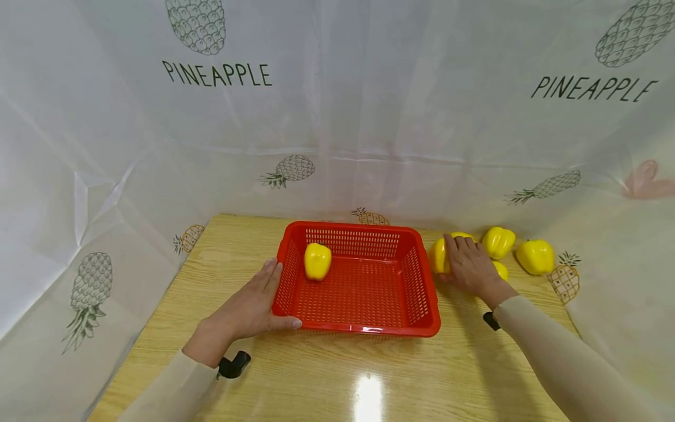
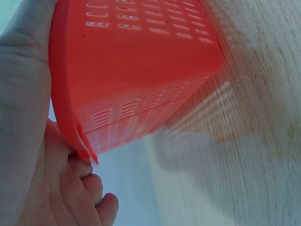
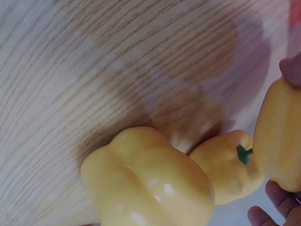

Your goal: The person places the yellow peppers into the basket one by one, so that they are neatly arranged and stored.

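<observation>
A red perforated plastic basket (image 1: 364,329) stands on the table with one yellow bell pepper (image 1: 317,262) inside, at its left. My left hand (image 1: 248,305) rests at the basket's near left corner, fingers straight along the left rim and thumb laid on the front rim. Right of the basket, my right hand (image 1: 469,265) grips another yellow bell pepper (image 3: 280,134) between thumb and fingers. In the right wrist view, two more yellow peppers lie beside it: a large pepper (image 3: 146,181) and one with a green stem, a smaller-looking pepper (image 3: 221,169).
Farther right on the wooden table (image 1: 316,375) are a pepper (image 1: 498,241) near the back, a pepper (image 1: 535,257) at the far right, and a pepper (image 1: 501,270) partly behind my right hand. A white pineapple-printed sheet (image 1: 395,135) hangs along the back and sides.
</observation>
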The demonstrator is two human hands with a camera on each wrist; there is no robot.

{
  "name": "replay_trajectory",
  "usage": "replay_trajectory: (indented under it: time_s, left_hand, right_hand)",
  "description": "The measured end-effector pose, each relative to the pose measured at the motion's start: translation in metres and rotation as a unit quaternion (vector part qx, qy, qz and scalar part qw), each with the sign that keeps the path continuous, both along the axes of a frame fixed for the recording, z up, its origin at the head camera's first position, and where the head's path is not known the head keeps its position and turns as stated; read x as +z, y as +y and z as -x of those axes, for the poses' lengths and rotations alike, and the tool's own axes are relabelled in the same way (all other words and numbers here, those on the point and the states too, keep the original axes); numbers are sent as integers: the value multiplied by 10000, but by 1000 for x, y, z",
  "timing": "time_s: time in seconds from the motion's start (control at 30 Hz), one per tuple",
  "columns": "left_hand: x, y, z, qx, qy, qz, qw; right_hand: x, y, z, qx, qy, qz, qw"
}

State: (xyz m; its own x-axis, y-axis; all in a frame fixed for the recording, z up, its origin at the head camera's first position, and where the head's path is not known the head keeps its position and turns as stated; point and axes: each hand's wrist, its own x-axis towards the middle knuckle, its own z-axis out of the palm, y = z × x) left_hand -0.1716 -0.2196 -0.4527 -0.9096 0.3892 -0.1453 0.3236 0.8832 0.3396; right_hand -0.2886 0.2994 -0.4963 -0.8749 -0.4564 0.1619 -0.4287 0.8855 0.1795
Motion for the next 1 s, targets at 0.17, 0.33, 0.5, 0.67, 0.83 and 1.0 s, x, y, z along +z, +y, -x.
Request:
replay_trajectory:
  time_s: [0.17,0.33,0.5,0.67,0.83,1.0]
  left_hand:
    - [2,1,0,22,-37,-3,10000]
    - [3,1,-1,47,-53,9,10000]
    - [3,1,-1,12,18,79,10000]
    - [4,1,0,-49,27,120,9999]
    - [3,0,1,-49,-8,111,9999]
    - [2,0,1,-42,14,99,9999]
  right_hand:
    - [5,1,-1,-13,45,42,10000]
    - [12,2,-1,-32,100,-8,9999]
    - [18,2,-2,-14,117,6,9999]
    - [19,2,-2,20,221,-3,9998]
    - [20,2,-1,12,292,-4,9996]
    - [24,1,-2,6,268,-25,9996]
